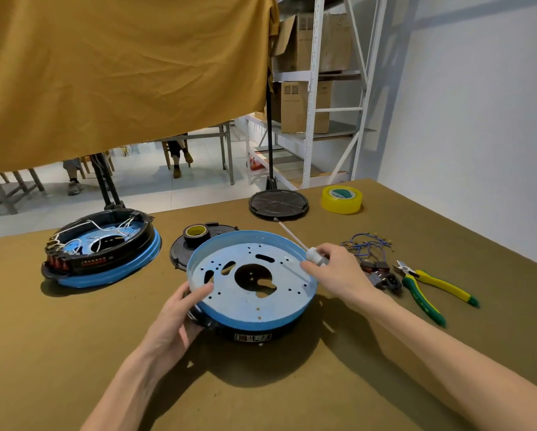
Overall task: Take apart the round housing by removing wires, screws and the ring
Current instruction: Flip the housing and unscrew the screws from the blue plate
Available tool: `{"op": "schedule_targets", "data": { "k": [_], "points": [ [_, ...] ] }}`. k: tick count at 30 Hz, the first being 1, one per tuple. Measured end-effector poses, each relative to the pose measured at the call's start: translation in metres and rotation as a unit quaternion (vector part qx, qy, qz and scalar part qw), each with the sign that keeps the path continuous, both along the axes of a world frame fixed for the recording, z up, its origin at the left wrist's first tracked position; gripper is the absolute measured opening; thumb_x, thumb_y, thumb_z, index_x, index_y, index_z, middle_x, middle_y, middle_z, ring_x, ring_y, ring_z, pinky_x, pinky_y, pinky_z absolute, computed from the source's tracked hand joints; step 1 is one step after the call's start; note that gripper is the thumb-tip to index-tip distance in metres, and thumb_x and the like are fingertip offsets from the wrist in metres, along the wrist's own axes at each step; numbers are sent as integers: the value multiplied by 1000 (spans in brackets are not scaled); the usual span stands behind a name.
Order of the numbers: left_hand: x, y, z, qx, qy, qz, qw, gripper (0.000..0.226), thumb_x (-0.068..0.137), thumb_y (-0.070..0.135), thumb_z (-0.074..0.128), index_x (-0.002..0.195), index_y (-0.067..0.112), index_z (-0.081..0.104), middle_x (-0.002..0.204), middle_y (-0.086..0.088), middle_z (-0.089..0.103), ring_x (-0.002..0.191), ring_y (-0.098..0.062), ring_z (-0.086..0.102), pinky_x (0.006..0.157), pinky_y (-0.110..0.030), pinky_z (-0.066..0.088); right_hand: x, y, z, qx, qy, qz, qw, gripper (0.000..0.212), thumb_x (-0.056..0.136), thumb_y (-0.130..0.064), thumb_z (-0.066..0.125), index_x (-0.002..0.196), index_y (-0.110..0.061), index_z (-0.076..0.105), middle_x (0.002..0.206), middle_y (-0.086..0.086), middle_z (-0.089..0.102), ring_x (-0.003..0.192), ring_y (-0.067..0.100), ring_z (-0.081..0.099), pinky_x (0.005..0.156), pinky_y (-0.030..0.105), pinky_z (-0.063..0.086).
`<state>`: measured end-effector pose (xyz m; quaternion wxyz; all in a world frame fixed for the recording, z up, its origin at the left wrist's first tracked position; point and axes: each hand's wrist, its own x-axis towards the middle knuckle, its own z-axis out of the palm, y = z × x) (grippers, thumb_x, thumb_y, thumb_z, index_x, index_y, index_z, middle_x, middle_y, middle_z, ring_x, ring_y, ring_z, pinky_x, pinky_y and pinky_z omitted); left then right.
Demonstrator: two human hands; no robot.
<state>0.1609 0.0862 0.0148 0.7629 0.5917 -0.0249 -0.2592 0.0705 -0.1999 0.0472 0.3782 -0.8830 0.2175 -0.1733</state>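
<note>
Hands: left (180,312) grips round housing (251,284) rim, right (332,269) pinches white screwdriver (295,241) over it

Both bare forearms reach in from the lower edge, converging toward the middle. The left hand (180,315) lies palm inward, thumb stretched forward and up, fingers curled around the near left rim of the round housing (251,284). The right hand (332,269) is raised a little higher (wrist bent slightly down), its fingertips pinching a small white screwdriver (313,255) whose thin shaft points away and to the left.
</note>
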Motion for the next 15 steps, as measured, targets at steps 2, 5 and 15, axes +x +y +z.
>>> {"op": "schedule_targets", "data": {
  "k": [2,5,15],
  "points": [
    [3,5,-2,-1,0,-25,1000,80,64,30,91,138,25,59,128,-10,72,124,-28,63,85,-40,62,4,8,-4,-54,14,9,998,23,87,-29,76,105,-21,66,96,-4,67,79,10,61,61,24,45],
    [3,0,-6,-46,15,32,998,72,70,37,92,129,9,62,122,-9,75,123,-26,64,95,-41,57,0,12,-14,-55,-8,-15,998,23,82,-6,74,98,-19,66,100,2,65,81,9,57,61,20,42],
    [-10,-3,-2,-8,103,-39,994,88,60,34,92,132,16,45,118,-12,65,108,-27,65,80,-41,63,-12,39,-34,33,-133,-124,983,30,84,-1,70,99,-24,58,97,-3,49,85,8,52,69,25,43]
  ]
}}
